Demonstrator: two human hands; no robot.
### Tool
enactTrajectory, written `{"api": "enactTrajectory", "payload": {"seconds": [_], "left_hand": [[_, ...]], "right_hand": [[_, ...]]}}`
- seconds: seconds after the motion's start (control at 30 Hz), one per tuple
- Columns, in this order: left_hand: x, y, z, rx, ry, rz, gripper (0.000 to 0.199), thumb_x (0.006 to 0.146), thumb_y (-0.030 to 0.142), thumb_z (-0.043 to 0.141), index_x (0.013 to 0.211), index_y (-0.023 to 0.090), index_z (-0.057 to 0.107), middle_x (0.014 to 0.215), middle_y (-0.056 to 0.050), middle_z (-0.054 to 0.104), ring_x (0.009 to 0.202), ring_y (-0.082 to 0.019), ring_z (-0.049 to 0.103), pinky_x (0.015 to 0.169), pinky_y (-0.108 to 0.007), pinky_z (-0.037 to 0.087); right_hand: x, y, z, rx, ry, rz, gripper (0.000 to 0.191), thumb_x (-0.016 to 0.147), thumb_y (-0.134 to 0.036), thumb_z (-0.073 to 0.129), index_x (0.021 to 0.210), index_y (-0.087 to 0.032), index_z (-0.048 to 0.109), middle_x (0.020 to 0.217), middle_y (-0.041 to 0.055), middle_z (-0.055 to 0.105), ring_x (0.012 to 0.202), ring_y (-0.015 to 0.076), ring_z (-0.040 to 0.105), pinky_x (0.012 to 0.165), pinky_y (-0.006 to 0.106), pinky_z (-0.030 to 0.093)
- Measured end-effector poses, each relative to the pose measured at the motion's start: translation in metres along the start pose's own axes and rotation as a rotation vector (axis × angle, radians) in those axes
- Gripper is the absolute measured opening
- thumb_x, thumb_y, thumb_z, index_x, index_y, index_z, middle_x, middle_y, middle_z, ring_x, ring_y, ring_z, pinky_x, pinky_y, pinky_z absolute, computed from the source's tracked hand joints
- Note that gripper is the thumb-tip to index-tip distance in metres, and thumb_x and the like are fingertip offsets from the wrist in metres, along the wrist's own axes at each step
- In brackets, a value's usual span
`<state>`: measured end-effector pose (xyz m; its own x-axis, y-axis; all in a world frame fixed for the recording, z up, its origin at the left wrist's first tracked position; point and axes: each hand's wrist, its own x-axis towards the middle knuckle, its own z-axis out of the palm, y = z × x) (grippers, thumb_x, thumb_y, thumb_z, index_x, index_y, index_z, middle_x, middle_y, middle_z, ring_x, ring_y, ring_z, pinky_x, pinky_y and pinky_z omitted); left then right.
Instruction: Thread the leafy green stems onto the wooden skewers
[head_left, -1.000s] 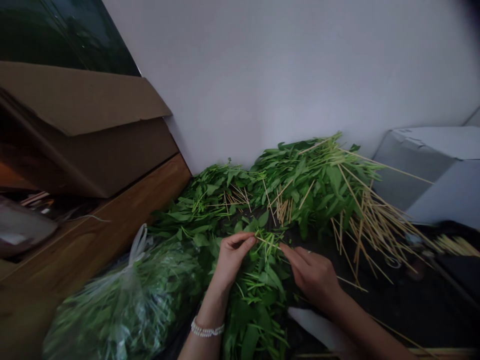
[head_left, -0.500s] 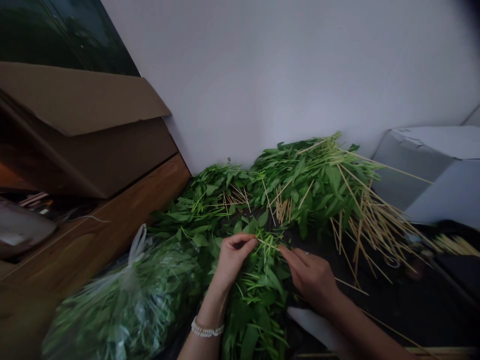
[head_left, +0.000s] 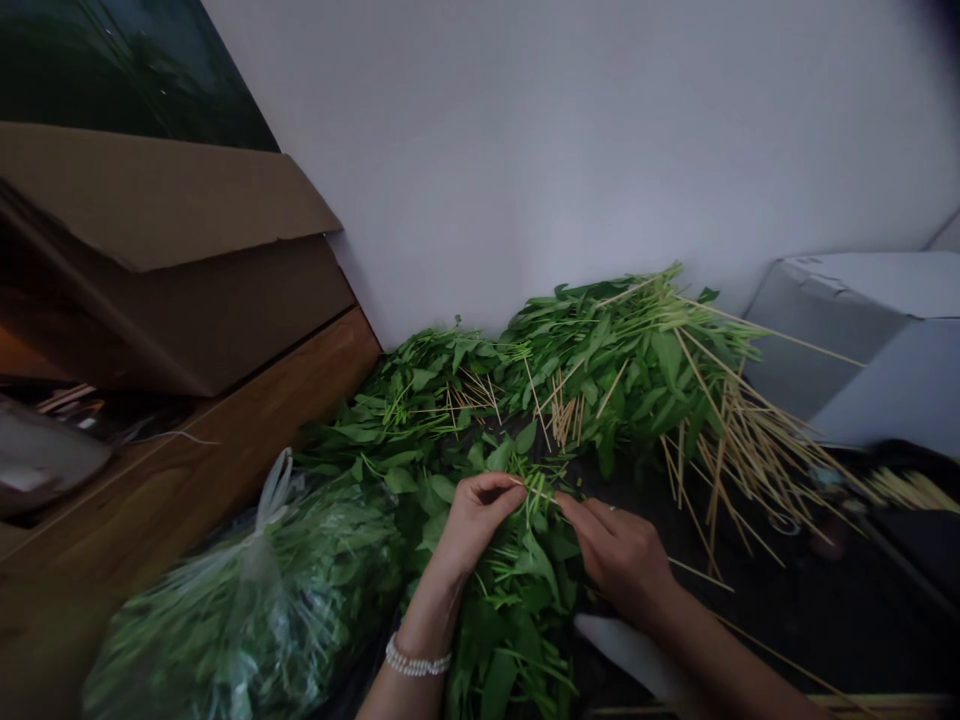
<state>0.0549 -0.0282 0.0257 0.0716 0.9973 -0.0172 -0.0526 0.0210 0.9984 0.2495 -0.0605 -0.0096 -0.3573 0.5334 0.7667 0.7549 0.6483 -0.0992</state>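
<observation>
My left hand (head_left: 478,515), with a beaded bracelet at the wrist, is closed in a pinch at one end of a thin wooden skewer (head_left: 538,491). The fingers of my right hand (head_left: 622,548) pinch the skewer's other side. Green cut stems lie right at the skewer between both hands; whether any are threaded on it is hard to make out. Below the hands spreads a bunch of leafy greens (head_left: 510,620), stems toward the fingertips.
Behind lie more leafy stems (head_left: 600,350) with many wooden skewers (head_left: 750,450) spilling to the right. A tied clear plastic bag of greens (head_left: 255,610) sits at left. A cardboard box (head_left: 180,210) stands on a wooden surface (head_left: 225,480); a white box (head_left: 847,330) stands at right.
My left fingertips have slid slightly right along the skewer toward my right hand, shortening the gap between them. The right hand has barely moved.
</observation>
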Motion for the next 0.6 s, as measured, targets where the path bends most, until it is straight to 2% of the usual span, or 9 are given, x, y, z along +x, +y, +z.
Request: {"api": "enactTrajectory", "payload": {"seconds": [0.13,0.2,0.27,0.37,0.43,0.53,0.6], "left_hand": [[0.002,0.002,-0.007,0.041,0.038,0.092,0.028,0.070,0.041,0.076,0.084,0.016,0.076,0.085,-0.006,0.074,0.081,-0.019,0.064,0.080,-0.030,0.048],[0.002,0.004,-0.012,0.054,0.073,0.112,0.028,0.075,0.042,0.072,0.083,0.016,0.075,0.083,-0.006,0.073,0.080,-0.018,0.063,0.079,-0.028,0.047],[0.002,0.006,-0.016,0.083,0.059,0.103,0.026,0.076,0.041,0.070,0.077,0.015,0.073,0.075,-0.004,0.070,0.073,-0.016,0.060,0.073,-0.025,0.045],[0.000,0.008,-0.019,0.187,-0.121,0.076,0.022,0.076,0.036,0.070,0.070,0.014,0.068,0.067,-0.001,0.063,0.063,-0.012,0.053,0.062,-0.023,0.041],[-0.001,0.010,-0.020,0.286,-0.267,0.110,0.017,0.073,0.029,0.070,0.068,0.014,0.067,0.067,0.000,0.059,0.063,-0.013,0.050,0.061,-0.023,0.039],[-0.004,0.015,-0.020,0.488,-0.422,0.232,0.009,0.070,0.022,0.070,0.065,0.016,0.065,0.070,0.000,0.058,0.071,-0.015,0.052,0.072,-0.027,0.041],[-0.006,0.017,-0.020,0.623,-0.497,0.272,0.003,0.068,0.022,0.070,0.068,0.020,0.068,0.077,0.000,0.061,0.080,-0.018,0.055,0.083,-0.030,0.041]], "right_hand": [[0.004,0.005,-0.004,-0.052,0.043,0.038,0.030,0.094,-0.009,0.038,0.113,-0.012,0.061,0.072,0.0022,0.064,0.060,0.0122,0.058,0.061,0.025,0.037],[0.005,0.009,-0.006,-0.078,0.073,0.097,0.026,0.095,-0.011,0.039,0.109,-0.013,0.062,0.076,0.0032,0.067,0.061,0.0123,0.060,0.061,0.025,0.038],[0.005,0.013,-0.010,-0.087,0.093,0.178,0.025,0.096,-0.015,0.038,0.105,-0.014,0.062,0.079,0.0041,0.069,0.061,0.0127,0.062,0.060,0.024,0.040],[0.003,0.020,-0.015,-0.041,0.061,0.369,0.027,0.096,-0.025,0.037,0.103,-0.016,0.062,0.081,0.0057,0.070,0.064,0.0163,0.065,0.060,0.026,0.045],[0.001,0.025,-0.017,0.041,0.018,0.531,0.029,0.093,-0.033,0.041,0.105,-0.017,0.062,0.081,0.0062,0.071,0.066,0.0193,0.067,0.057,0.027,0.047],[-0.002,0.031,-0.017,0.179,0.002,0.736,0.031,0.090,-0.038,0.045,0.108,-0.019,0.062,0.083,0.0054,0.072,0.066,0.0202,0.067,0.053,0.027,0.049],[-0.002,0.033,-0.017,0.211,0.027,0.769,0.030,0.090,-0.039,0.046,0.107,-0.021,0.062,0.086,0.0054,0.072,0.067,0.0202,0.068,0.053,0.027,0.050]]}}
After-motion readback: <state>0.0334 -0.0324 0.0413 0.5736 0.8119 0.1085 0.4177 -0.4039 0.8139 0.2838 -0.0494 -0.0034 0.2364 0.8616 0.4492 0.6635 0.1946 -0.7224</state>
